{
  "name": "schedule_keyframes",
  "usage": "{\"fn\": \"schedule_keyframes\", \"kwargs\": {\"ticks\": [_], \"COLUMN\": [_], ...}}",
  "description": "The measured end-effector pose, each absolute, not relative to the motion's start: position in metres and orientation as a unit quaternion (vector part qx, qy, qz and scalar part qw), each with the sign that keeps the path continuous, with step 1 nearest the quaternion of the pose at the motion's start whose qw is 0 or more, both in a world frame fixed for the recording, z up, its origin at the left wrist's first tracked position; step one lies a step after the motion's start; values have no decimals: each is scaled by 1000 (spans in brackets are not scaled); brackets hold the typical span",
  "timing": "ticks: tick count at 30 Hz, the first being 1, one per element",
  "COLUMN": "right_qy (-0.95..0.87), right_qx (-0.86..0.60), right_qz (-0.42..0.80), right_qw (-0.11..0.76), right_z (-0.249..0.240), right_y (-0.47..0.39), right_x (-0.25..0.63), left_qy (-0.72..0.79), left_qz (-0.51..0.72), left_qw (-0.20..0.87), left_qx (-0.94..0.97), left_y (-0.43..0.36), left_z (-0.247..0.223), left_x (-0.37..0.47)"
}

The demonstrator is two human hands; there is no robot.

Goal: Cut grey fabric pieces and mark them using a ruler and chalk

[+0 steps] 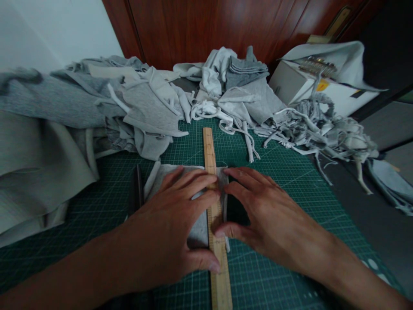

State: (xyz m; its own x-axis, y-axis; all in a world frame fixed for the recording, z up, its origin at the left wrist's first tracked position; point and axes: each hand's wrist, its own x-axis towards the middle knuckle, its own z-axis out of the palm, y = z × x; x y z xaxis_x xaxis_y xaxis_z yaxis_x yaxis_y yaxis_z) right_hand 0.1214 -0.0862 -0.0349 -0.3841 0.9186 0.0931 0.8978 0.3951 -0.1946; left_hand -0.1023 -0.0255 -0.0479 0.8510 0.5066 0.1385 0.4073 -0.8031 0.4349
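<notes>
Wooden ruler over grey cloth — your left hand presses, fingers spread, likely steadying it; your right curls loosely, thumb on its edge.

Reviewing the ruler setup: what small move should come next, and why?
Probably nudge the ruler left at its near end with the right hand, whose thumb touches it: the grey cloth showing on its right looks narrower near the person than farther away.
</notes>
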Motion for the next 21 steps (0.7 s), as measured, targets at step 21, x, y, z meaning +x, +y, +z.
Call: {"fn": "schedule_keyframes", "kwargs": {"ticks": [21], "right_qy": [-840], "right_qx": [-499], "right_qz": [174], "right_qw": [119], "right_z": [-35], "right_y": [-68], "right_x": [134], "left_qy": [290], "left_qz": [102], "left_qw": [213], "left_qx": [927], "left_y": [-36], "left_z": [-48], "left_x": [-103]}}
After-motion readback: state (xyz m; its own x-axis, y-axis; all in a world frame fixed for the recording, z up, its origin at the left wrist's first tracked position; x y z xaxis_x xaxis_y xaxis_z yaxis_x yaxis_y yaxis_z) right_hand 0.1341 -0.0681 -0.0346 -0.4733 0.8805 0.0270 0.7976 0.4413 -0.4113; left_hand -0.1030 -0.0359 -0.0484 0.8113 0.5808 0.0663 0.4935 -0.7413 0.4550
